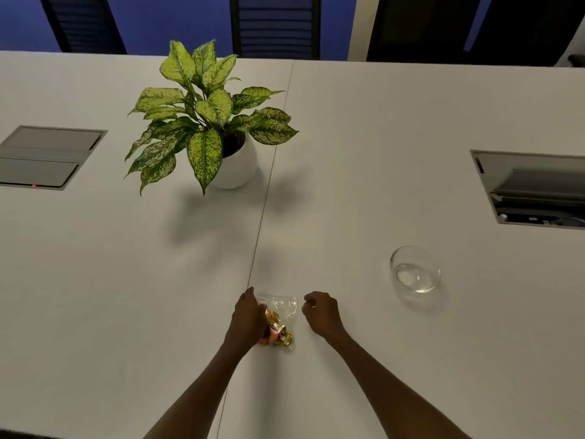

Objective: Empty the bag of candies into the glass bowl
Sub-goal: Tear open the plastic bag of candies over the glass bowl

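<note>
Candies (276, 331) are seen sealed inside the clear bag (282, 307) lying well left of the empty glass bowl (415, 269), the left hand (247, 318) laid on it, the right hand (319, 310) loosely curled beside it, holding nothing; emptying is judged not begun.

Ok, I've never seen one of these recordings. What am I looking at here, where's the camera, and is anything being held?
There is no machine here: a person works with bare hands. The single picture comes from a camera worn on the head, looking forward and down. On the white table lie a clear bag of wrapped candies, an empty glass bowl off to the right, and a potted plant further back. The left hand rests on the bag's left side, seemingly gripping it; the bag lies on the table. The right hand is loosely curled beside the bag, holding nothing.
</note>
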The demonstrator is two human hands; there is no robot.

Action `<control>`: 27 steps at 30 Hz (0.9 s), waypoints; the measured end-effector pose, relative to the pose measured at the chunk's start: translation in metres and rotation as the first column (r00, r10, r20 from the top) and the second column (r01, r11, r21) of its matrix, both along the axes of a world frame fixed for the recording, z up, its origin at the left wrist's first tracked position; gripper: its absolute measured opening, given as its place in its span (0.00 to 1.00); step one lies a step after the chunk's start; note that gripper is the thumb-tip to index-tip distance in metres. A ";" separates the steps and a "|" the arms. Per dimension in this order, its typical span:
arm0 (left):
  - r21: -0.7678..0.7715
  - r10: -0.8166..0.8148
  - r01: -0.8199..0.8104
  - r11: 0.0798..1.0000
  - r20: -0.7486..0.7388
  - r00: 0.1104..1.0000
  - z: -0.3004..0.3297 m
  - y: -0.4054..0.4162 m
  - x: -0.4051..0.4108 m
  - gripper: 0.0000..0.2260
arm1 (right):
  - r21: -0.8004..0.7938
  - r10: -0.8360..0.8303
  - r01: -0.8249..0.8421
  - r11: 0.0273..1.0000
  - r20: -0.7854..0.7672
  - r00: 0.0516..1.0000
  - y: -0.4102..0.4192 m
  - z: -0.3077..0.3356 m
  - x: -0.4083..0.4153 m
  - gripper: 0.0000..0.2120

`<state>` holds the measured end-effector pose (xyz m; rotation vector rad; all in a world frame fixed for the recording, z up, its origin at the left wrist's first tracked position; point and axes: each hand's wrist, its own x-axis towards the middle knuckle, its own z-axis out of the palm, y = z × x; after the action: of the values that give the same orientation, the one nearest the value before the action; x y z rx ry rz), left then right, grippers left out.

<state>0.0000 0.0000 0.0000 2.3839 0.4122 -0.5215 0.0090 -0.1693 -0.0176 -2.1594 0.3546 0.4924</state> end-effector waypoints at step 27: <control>-0.343 0.414 -0.365 0.866 0.081 0.907 0.023 -0.029 -0.011 0.10 | 0.277 -0.058 0.035 0.960 0.074 0.996 0.013 0.028 -0.012 0.05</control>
<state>-0.0114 -0.0287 0.0231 1.9388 0.6692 -0.1960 -0.0025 -0.1567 0.0102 -1.8899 0.2735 0.4002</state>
